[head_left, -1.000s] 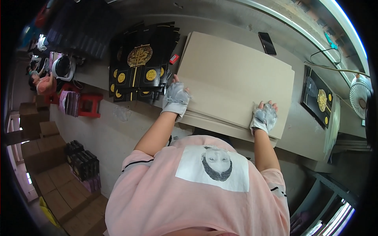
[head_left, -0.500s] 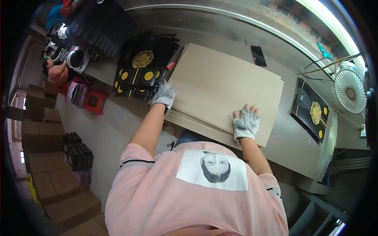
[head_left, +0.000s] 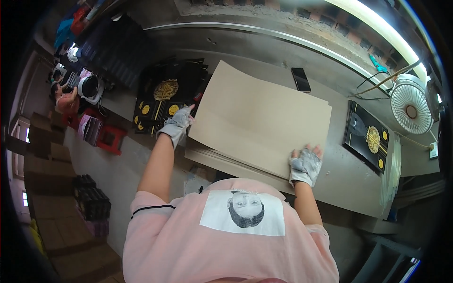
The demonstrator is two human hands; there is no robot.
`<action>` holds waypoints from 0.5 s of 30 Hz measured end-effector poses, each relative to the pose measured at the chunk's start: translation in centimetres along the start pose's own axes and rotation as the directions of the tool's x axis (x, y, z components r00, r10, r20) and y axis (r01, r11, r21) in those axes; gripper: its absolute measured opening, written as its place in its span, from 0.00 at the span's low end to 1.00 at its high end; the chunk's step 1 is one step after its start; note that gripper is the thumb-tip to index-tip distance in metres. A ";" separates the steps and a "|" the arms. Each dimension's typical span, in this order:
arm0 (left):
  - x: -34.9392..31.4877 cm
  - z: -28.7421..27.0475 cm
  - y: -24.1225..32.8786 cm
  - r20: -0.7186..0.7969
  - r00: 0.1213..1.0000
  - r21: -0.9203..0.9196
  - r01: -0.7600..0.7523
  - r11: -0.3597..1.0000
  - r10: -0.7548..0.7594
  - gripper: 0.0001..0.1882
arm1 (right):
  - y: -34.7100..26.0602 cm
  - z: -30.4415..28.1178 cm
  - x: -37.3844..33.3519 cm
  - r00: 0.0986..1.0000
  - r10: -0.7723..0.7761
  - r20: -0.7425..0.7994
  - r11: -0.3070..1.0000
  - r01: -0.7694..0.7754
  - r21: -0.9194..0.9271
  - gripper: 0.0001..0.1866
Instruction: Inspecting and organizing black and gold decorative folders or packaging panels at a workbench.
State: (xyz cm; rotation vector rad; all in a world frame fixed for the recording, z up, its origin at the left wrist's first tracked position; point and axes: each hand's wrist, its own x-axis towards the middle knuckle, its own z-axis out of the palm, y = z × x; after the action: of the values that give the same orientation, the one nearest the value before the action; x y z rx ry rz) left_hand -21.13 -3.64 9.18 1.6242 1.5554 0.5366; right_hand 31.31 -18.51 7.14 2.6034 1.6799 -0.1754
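Head view:
— Where is the big brown cardboard sheet point(head_left: 262, 120)?
— On top of the pile on the bench point(head_left: 349, 177). Left hand point(head_left: 177, 126) fingers curl on its left edge. Right hand point(head_left: 306, 163) fingers lie flat and spread on its near corner.
— How to do it well?
— I think: lift both sides evenly.

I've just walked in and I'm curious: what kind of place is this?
Probably a small packaging workshop. Gloved hands rest on a stack of cardboard sheets on a workbench, with black and gold printed boxes alongside and brown cartons on the floor.
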 end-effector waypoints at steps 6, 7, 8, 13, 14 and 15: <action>3.4 -0.4 3.4 0.383 0.892 0.048 -0.277 0.960 0.239 0.47 | -6.8 -2.0 -1.1 0.867 -0.489 0.101 0.872 0.486 0.056 0.45; 4.2 0.7 3.3 0.373 0.892 0.089 -0.309 0.947 0.256 0.47 | -7.3 -2.2 -1.2 0.831 -0.548 0.095 0.836 0.544 0.073 0.45; 5.8 2.9 3.3 0.242 0.947 -0.158 -0.175 0.972 0.210 0.45 | -7.7 -2.5 -1.0 0.834 -0.538 0.123 0.842 0.537 0.046 0.46; 9.5 10.7 5.6 -0.098 0.718 0.053 -0.688 0.724 0.689 0.38 | -7.9 -2.9 -0.9 0.828 -0.540 0.152 0.839 0.544 0.017 0.47; 9.1 12.1 6.7 -0.080 0.773 -0.018 -0.633 0.774 0.630 0.42 | -7.9 -2.9 -0.9 0.822 -0.553 0.133 0.831 0.557 0.014 0.46; 8.7 13.2 8.1 -0.068 0.794 -0.068 -0.607 0.792 0.604 0.46 | -8.0 -2.9 -0.9 0.826 -0.543 0.149 0.836 0.549 0.000 0.46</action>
State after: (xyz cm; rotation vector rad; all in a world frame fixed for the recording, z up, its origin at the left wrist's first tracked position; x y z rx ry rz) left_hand -4.67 1.99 5.88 2.0509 0.9855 0.9696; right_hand 23.87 -15.72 10.35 1.9445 2.2918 -0.3269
